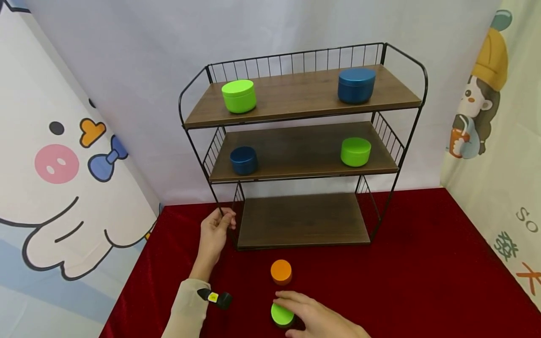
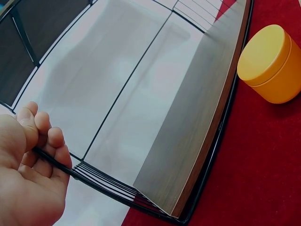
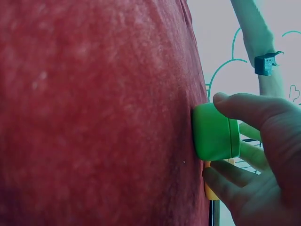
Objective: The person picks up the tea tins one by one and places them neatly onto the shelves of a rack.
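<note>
Left hand (image 1: 215, 230) curled round the left side of a three-tier black-metal rack with brown boards (image 1: 304, 220). Right hand (image 1: 321, 319) spread about a round bright-green lidded container (image 1: 282, 316), near on red cloth-covered surface (image 1: 422, 263); contact unclear. Round orange lidded container (image 1: 281, 272) just farther, before rack.

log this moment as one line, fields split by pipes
left hand: grips shelf rack by its left side | right hand: around small green tin, contact unclear | orange tin: on red cloth
</note>
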The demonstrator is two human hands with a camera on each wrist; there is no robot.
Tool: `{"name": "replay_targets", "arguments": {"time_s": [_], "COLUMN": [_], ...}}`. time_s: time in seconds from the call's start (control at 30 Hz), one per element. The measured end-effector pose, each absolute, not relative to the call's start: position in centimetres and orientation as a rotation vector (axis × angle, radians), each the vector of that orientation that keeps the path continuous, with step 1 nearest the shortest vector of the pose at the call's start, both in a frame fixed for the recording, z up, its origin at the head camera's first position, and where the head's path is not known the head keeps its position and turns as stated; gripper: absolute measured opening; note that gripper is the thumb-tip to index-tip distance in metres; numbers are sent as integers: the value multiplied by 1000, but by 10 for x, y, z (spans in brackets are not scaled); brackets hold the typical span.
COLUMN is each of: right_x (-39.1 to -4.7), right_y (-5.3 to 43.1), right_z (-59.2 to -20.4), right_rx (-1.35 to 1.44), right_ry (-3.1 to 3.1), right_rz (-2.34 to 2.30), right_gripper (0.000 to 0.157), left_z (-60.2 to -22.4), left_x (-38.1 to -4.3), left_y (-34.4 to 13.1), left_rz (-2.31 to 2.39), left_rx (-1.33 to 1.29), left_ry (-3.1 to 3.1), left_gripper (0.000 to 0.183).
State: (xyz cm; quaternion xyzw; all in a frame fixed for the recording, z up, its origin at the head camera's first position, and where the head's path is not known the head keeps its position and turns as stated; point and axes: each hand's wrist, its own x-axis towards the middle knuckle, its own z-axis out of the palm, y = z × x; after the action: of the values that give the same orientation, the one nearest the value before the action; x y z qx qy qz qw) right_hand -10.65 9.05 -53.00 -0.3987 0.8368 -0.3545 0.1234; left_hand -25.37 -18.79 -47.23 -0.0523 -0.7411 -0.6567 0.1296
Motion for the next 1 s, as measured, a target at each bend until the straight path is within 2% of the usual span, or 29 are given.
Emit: {"name": "replay_targets", "arguments": {"time_s": [1.0], "right_x": [-113], "right_y": [83], "right_z": [-540], "right_rx": [-1176], "right_ry": [2443], "right_rz": [-1089], "right_gripper": [60], "left_z": [-472], "left_x": [-253], "left_y": [-188], "left_rz": [-1910], "left_rx": [-156], "left_ry": [-2146], "left_gripper": [17]}}
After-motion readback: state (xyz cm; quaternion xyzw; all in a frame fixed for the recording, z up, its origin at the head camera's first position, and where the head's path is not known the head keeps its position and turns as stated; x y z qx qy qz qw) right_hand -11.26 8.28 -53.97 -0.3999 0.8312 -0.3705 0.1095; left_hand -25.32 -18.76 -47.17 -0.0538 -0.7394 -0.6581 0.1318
